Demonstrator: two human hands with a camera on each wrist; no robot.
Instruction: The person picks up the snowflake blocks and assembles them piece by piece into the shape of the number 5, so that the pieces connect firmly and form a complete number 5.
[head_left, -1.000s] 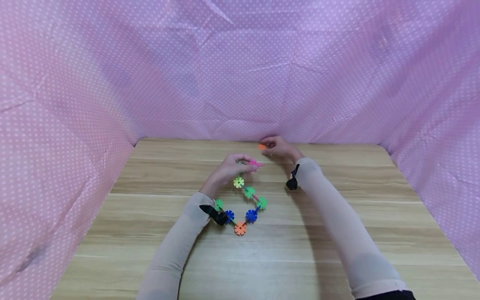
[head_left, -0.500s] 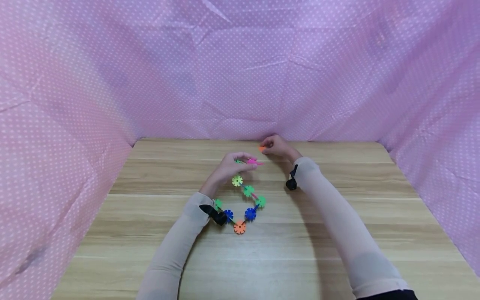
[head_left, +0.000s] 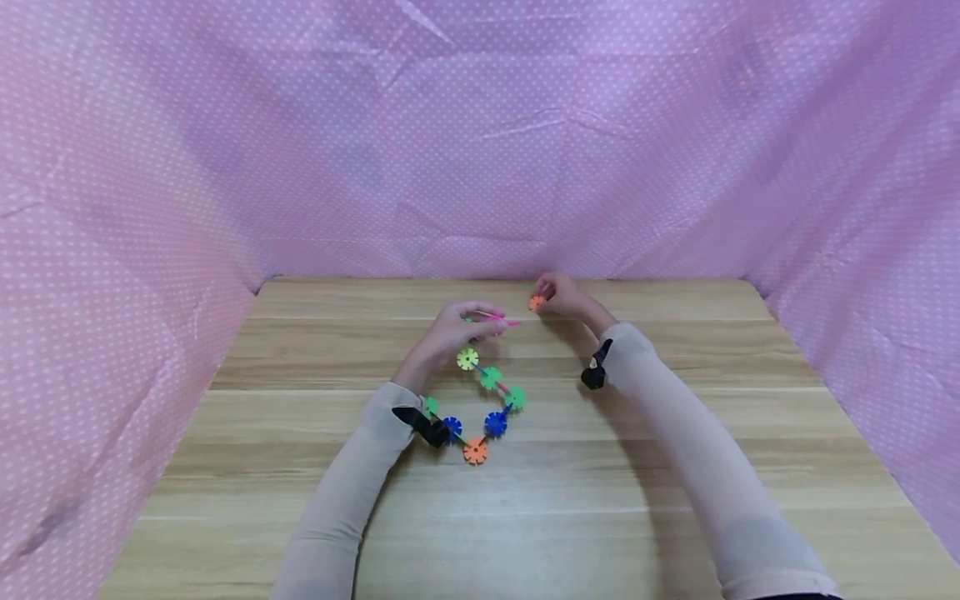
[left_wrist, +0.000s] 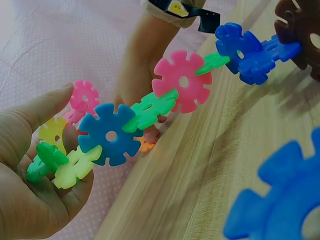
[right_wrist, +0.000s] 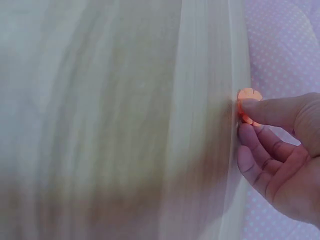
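Observation:
My left hand (head_left: 444, 337) pinches a pink snowflake disc (left_wrist: 85, 95) between thumb and fingers. Linked to it is a chain of slotted plastic discs; a yellow disc (left_wrist: 50, 131) and a green disc (left_wrist: 52, 156) sit in the palm. Below that hand the chain curves over the table, past a yellow-green disc (head_left: 467, 359) and a blue disc (head_left: 495, 425), to an orange disc (head_left: 475, 451). Part of it is hidden behind the left wrist. Near the far table edge, my right hand (head_left: 567, 297) pinches a loose orange disc (right_wrist: 248, 95) by thumb and fingertips, apart from the chain.
The wood-grain table (head_left: 600, 508) reaches back to a pink dotted cloth (head_left: 480, 167), which hangs behind it and on both sides. A black wrist camera (head_left: 594, 377) is strapped to the right sleeve; another (head_left: 431, 431) hangs close over the chain's left side.
My right hand has shifted slightly right and nearer with the orange disc, whose face now shows more. The left hand keeps its hold on the chain; the whole view has drifted a little.

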